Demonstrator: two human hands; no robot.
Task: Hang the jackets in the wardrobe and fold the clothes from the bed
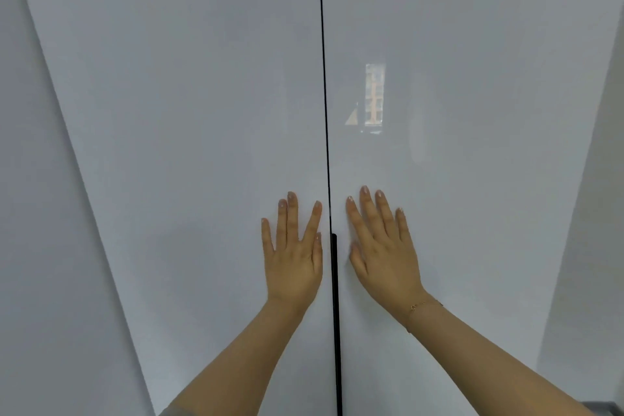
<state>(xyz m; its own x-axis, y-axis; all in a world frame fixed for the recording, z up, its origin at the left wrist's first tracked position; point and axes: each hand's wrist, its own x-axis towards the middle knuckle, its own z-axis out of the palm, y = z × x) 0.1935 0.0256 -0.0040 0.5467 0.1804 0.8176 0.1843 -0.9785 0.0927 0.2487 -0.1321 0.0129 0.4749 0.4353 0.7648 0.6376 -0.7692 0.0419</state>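
Two glossy white wardrobe doors fill the view, both closed, with a thin dark seam between them. My left hand (293, 257) lies flat on the left door (189, 111), fingers straight, just left of the seam. My right hand (383, 250) lies flat on the right door (472, 78), fingers spread, just right of the seam. A black handle strip (335, 314) runs down the seam between my hands. No jackets, clothes or bed are in view.
A white side panel or wall (37, 213) stands at the left, and another white wall (594, 246) at the right. A window reflection (373, 98) shows on the right door.
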